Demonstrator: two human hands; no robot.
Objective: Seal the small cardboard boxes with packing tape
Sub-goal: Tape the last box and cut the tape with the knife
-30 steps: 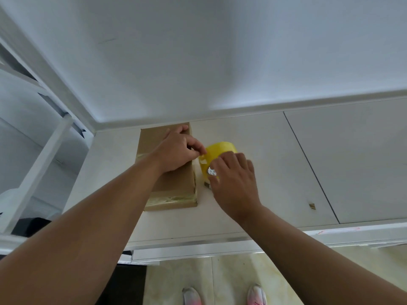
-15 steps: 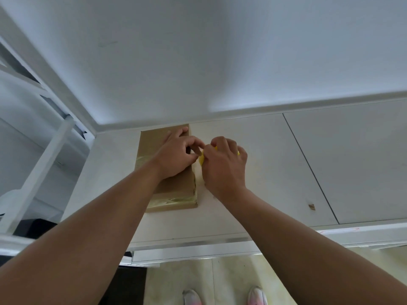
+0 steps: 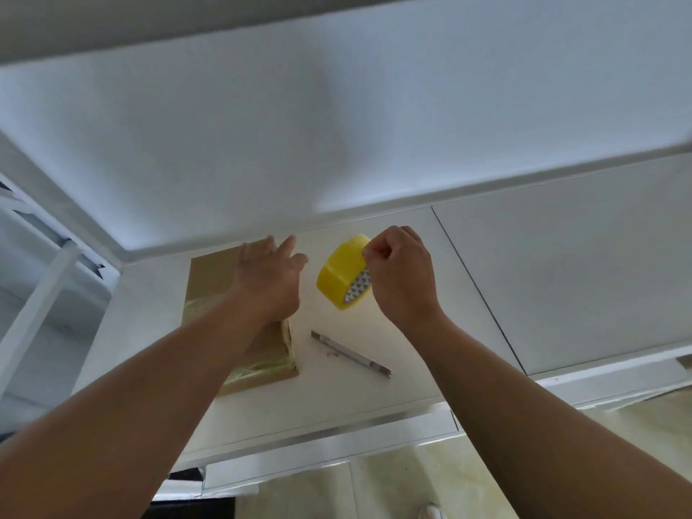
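A flat brown cardboard box [image 3: 209, 290] lies on the white tabletop [image 3: 374, 398], with glossy tape along its near and right edges. My left hand [image 3: 267, 280] hovers or rests over the box's right half, fingers spread and straight. A yellow roll of packing tape [image 3: 339, 273] is lifted just right of the box, and my right hand [image 3: 402, 273] grips it from the right, fingers curled over its top edge.
A slim metal utility knife [image 3: 352, 354] lies on the tabletop near the box's right front corner. A white wall rises right behind the box. White shelving stands at the left. Floor tiles show below the table's front edge.
My hands have separated. The right hand has carried the tape roll up and to the right. The left hand has opened its fingers over the box. The knife is now uncovered.
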